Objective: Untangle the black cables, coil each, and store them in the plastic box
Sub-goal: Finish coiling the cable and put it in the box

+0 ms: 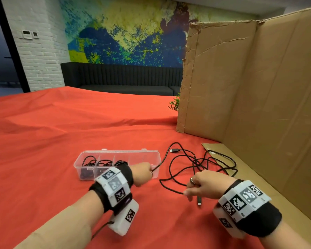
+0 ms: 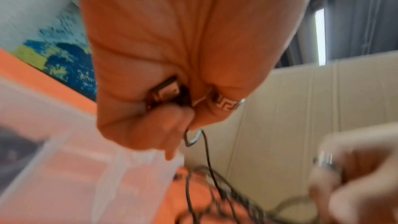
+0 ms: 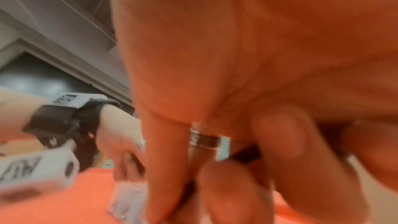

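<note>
1. cardboard screen (image 1: pixel 250 83) upright on red cloth (image 1: pixel 43 141), behind and right of plastic box (image 1: pixel 152 156)
2. plastic box lidless; coiled cables (image 1: pixel 104 162) in its left compartments
3. tangled black cables (image 1: pixel 196 162) just right of box, on cloth
4. left hand (image 1: pixel 142 174) over box's right end, fist clenched round cable end
5. right hand (image 1: pixel 205 184) right of box, fingers curled pinching a connector (image 1: pixel 199 201)

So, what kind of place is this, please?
Probably an office lounge or common room: a colourful wall mural, a long dark padded bench below it, and a white brick wall with small control panels.
</note>
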Available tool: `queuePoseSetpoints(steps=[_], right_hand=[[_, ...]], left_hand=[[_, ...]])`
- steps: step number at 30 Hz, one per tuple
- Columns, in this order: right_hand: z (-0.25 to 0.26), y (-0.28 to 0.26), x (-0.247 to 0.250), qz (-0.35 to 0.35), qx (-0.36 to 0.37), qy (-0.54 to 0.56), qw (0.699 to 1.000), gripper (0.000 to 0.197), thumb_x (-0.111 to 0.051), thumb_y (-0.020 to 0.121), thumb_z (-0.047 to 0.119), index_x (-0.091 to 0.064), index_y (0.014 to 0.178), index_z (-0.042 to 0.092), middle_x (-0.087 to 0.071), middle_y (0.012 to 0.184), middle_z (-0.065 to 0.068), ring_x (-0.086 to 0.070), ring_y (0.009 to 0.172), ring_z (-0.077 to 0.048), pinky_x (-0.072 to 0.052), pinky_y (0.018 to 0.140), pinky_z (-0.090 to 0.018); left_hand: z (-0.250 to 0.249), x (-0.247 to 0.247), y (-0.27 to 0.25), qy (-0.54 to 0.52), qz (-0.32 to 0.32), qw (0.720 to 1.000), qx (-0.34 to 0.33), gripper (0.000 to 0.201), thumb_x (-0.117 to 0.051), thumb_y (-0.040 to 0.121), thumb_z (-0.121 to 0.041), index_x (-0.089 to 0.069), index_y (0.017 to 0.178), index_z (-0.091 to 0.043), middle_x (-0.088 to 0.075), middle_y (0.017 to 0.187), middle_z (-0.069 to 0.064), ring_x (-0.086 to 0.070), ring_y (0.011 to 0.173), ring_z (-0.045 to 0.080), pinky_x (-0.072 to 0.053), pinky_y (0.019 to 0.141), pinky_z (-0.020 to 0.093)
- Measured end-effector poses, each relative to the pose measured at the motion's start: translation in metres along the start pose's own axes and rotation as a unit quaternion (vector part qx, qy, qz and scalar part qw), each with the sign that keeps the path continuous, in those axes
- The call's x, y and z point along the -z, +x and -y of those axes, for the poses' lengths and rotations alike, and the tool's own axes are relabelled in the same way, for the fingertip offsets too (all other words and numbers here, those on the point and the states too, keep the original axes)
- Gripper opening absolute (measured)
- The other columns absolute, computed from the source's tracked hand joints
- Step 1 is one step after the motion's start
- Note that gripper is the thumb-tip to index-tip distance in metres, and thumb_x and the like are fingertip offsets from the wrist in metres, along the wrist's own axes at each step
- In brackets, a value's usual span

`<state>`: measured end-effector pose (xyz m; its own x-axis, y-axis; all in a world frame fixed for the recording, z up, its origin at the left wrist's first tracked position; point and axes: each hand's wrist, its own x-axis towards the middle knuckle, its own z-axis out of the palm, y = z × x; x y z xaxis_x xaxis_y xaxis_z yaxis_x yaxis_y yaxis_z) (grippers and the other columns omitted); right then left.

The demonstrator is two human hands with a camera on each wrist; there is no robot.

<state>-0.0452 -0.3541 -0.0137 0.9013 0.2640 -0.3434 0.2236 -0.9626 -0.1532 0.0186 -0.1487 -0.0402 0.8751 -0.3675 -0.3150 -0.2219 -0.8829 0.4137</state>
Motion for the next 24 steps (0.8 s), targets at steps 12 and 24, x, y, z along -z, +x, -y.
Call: queuePoseSetpoints(steps=[12, 24], right_hand=[[-0.049, 0.026, 0.019, -0.126, -0.294, -0.166, 0.933, 0.041, -0.033, 0.093, 0.014, -0.051, 0.127, 0.028, -0.058, 0.128, 0.001, -0.056, 0.117, -0.021, -0.042, 0.087, -0.031], [-0.003, 0.055, 0.048, -0.336, -0.019, 0.121, 0.934, 0.058, -0.064, 0.086, 0.028, -0.039, 0.138, 0.024, -0.049, 0.125, -0.009, -0.045, 0.122, -0.022, -0.029, 0.104, -0.027]], left_hand=[[0.061, 0.112, -0.059, -0.534, -0.361, 0.761, -0.078, 0.028, -0.039, 0.097, -0.015, -0.045, 0.070, -0.017, -0.035, 0.058, -0.004, -0.025, 0.030, -0.001, -0.014, 0.033, 0.009], [0.087, 0.108, -0.065, -0.516, -0.359, 0.774, -0.073, 0.027, -0.037, 0.099, -0.018, -0.053, 0.078, -0.016, -0.039, 0.062, -0.002, -0.034, 0.036, 0.001, -0.027, 0.037, 0.013]])
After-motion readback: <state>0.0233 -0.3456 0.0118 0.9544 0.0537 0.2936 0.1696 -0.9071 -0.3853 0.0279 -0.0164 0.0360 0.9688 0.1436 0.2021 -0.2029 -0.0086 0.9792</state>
